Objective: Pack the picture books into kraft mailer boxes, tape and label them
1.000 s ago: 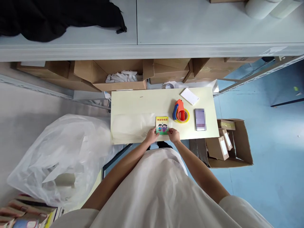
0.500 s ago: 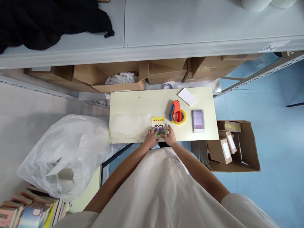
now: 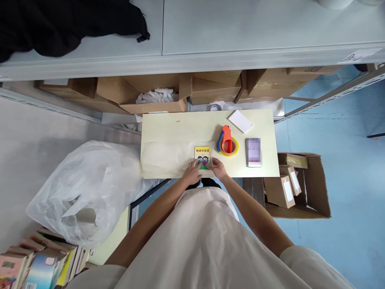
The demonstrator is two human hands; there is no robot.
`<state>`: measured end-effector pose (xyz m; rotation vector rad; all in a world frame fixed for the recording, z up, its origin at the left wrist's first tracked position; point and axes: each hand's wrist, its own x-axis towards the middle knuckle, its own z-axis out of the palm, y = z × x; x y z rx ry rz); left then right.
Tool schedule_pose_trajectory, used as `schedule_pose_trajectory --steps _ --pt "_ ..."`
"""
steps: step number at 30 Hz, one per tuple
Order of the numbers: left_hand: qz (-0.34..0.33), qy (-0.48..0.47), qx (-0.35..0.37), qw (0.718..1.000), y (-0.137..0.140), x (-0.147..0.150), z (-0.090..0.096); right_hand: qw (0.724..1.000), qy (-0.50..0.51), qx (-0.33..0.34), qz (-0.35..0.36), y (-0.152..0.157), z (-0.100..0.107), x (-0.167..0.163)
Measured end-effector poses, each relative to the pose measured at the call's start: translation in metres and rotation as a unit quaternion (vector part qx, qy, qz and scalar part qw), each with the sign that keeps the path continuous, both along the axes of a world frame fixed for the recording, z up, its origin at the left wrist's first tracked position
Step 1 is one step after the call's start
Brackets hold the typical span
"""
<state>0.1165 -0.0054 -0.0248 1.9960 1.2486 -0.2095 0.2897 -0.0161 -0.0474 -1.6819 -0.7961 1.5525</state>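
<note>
A small yellow-and-green booklet [image 3: 202, 153] with two cartoon children on its cover lies near the table's front edge. Under it spreads a translucent plastic sheet [image 3: 165, 158], which runs to the left and shows a little to the right of the booklet. My left hand [image 3: 191, 173] rests at the booklet's lower left, fingers stretched onto its cover. At the booklet's lower right, my right hand [image 3: 219, 168] has thumb and fingers close together on the sheet's edge. Just beyond that hand stands an orange tape dispenser [image 3: 227, 140] with a yellow-rimmed roll.
On the table [image 3: 180, 126] are a white card stack [image 3: 241, 121] and a blurred purple item [image 3: 253, 152]. A carton of small boxes [image 3: 319, 184] stands right; a large plastic bag [image 3: 78, 188] and books [image 3: 39, 267] lie left. Cartons [image 3: 153, 107] line the shelf behind.
My right hand has closed in at the booklet's right side, its fingers now nearer together. My left hand stays on the booklet. The whole view has shifted slightly.
</note>
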Motion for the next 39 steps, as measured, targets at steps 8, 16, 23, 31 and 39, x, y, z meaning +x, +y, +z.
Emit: schedule_pose_trajectory --steps 8,16,23,31,39 --pt "-0.01 -0.024 -0.013 1.0 0.003 -0.01 -0.005 0.985 0.128 -0.09 -0.07 0.001 0.016 0.0" --pt "0.006 -0.055 -0.037 0.998 0.006 -0.016 -0.007 0.992 -0.046 -0.088 -0.077 0.006 0.007 -0.015" --pt "0.16 -0.222 0.022 0.962 0.013 -0.001 0.009 0.963 -0.258 -0.023 -0.075 0.002 0.025 -0.032" --pt "0.303 -0.313 -0.099 0.895 0.023 0.008 0.026 0.905 -0.4 0.138 0.053 0.002 0.049 -0.066" --pt "0.439 -0.206 -0.103 0.869 0.038 -0.034 -0.014 0.914 -0.273 0.213 0.214 0.0 0.019 -0.088"
